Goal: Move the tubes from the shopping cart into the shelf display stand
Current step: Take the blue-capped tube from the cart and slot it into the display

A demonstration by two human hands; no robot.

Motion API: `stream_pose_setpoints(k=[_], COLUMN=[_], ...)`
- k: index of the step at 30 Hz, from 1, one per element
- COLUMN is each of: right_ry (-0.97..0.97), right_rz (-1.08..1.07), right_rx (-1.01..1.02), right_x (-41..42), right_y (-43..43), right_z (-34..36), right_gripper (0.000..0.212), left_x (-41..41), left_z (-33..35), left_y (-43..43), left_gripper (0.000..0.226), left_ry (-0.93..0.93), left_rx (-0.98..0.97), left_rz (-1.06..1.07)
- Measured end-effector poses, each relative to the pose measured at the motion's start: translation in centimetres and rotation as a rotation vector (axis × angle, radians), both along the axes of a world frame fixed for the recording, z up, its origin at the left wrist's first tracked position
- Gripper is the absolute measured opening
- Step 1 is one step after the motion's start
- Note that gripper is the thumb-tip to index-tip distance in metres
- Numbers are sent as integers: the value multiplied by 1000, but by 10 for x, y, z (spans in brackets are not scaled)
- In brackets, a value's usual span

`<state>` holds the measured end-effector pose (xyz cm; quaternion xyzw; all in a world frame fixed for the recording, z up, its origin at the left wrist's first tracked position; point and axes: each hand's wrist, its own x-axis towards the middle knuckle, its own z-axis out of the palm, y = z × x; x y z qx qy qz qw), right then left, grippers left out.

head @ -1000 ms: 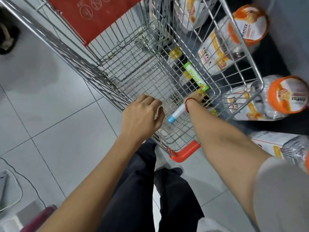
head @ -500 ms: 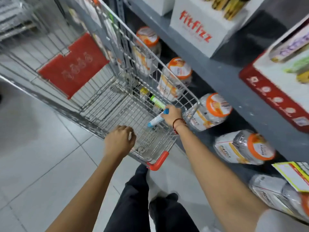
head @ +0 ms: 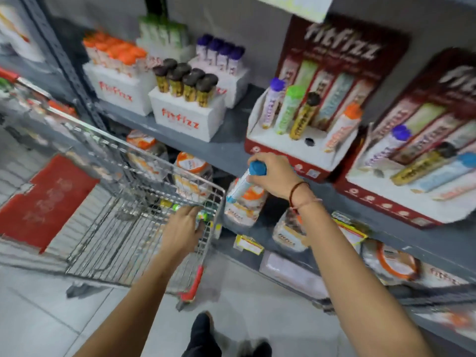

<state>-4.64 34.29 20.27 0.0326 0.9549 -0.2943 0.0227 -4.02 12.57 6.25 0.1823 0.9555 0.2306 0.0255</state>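
My right hand [head: 275,173] grips a white tube with a blue cap [head: 246,181], held tilted just below the red and white display stand [head: 291,153] on the shelf. That stand holds several upright tubes and shows one empty round hole [head: 309,141]. My left hand [head: 183,228] reaches down into the wire shopping cart [head: 144,202], fingers around a green-capped tube [head: 199,216] lying on the cart floor. A yellow-capped tube [head: 164,203] lies beside it.
A second display stand [head: 412,199] with tubes sits to the right. White boxes [head: 185,119] of capped tubes stand further left on the same grey shelf. Orange-lidded jars [head: 192,173] fill the lower shelf behind the cart. My feet [head: 203,328] stand on grey floor tiles.
My right hand has lifted the blue-capped tube out of the cart and up to the shelf. My left hand left the cart rim and reached inside. The view has tilted up.
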Motion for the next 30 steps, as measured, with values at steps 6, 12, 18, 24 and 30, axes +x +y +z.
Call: stream_pose_setpoints(k=[6,12,18,24,30], right_ry=[91,133,152,104,129], right_rz=[-138,-304,-394,-384,-411], right_rx=[38,75,-28,-73,24], right_x=[47,85,99,97,85], right_y=[70,121,140,140,138], right_z=[58,79,87,91,94], right_gripper=[30,30,36,29,28], left_x=[-16,-14,-15,-21,-22], left_z=[46,46,25,19,20], left_y=[103,173,183,176,176], left_gripper=[38,44,51,58,58], left_ry=[205,258,317,359,354], left_rx=[177,137,35,-5,-7], left_rz=[-290,-514,-576,-651,-655])
